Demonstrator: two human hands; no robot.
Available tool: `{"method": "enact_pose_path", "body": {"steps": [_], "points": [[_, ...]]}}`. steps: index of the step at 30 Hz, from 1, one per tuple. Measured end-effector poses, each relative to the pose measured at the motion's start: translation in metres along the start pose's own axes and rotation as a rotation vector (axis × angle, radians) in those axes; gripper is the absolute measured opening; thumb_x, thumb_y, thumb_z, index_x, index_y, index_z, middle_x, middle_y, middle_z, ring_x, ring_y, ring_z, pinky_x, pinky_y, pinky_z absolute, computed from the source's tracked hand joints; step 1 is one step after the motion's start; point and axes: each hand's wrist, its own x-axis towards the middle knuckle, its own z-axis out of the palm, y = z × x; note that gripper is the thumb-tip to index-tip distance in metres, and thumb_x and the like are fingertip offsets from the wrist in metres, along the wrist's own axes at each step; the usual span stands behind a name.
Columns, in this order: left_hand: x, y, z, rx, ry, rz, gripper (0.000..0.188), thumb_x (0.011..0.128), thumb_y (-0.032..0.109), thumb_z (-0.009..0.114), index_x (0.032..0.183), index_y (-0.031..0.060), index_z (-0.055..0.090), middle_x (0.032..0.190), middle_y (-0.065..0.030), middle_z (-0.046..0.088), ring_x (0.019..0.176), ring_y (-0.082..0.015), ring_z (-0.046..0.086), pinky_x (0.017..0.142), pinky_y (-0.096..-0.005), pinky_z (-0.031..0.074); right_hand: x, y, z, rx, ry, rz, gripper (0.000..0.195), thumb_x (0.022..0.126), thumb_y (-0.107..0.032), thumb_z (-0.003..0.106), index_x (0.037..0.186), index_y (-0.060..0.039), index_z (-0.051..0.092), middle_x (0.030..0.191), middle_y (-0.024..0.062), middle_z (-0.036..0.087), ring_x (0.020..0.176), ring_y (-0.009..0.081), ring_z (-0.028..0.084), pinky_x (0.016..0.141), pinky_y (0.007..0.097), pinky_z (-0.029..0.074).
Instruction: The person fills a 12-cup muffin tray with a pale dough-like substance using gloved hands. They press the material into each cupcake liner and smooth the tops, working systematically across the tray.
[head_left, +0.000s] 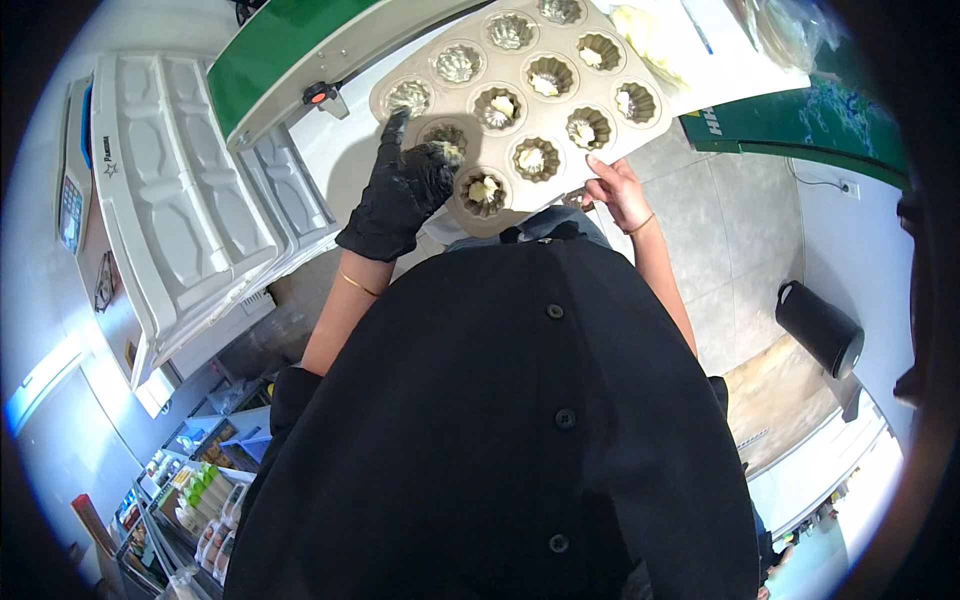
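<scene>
A metal fluted-cup baking pan (517, 142) is tilted over the white work surface in front of me. Several cups hold pale dabs of what looks like butter (532, 160); those along the far left row look smeared with it. My left hand (412, 176), in a black glove coated with pale grease, is over the near left cups, its fingers partly curled and one finger reaching to a smeared cup. Whether it pinches any of the pale stuff is hidden. My bare right hand (619, 196) grips the pan's near right edge, thumb on top.
Beyond the pan's right end, a pale yellow lump (649, 45) lies on white paper beside clear plastic wrap (780, 30). Green-and-white machine housing (292, 60) with a black knob (319, 96) borders the left. Grey moulded trays (187, 172) stand farther left; a black bin (819, 328) is at right.
</scene>
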Motion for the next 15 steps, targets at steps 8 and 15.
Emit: {"method": "enact_pose_path", "body": {"steps": [8, 15], "points": [[0.025, -0.075, -0.008, 0.154, -0.83, 0.187, 0.024, 0.068, 0.006, 0.045, 0.09, 0.0013, 0.054, 0.089, -0.0191, 0.055, 0.084, -0.0324, 0.052, 0.07, -0.0387, 0.044, 0.001, -0.002, -0.001, -0.023, -0.017, 0.005, 0.023, 0.083, -0.019, 0.049, 0.099, -0.0027, 0.043, 0.06, -0.0046, 0.039, 0.04, 0.0033, 0.026, 0.045, 0.0229, 0.044], [0.056, -0.05, -0.002, 0.408, -1.117, 0.06, 0.025, 0.069, 0.006, 0.045, 0.093, 0.0049, 0.053, 0.074, -0.0186, 0.057, 0.069, -0.034, 0.057, 0.061, -0.0406, 0.046, 0.005, 0.008, -0.001, 0.033, -0.023, -0.099, 0.022, 0.082, -0.016, 0.049, 0.099, -0.0025, 0.043, 0.06, -0.0042, 0.04, 0.04, 0.0033, 0.027, 0.046, 0.0225, 0.044]]}}
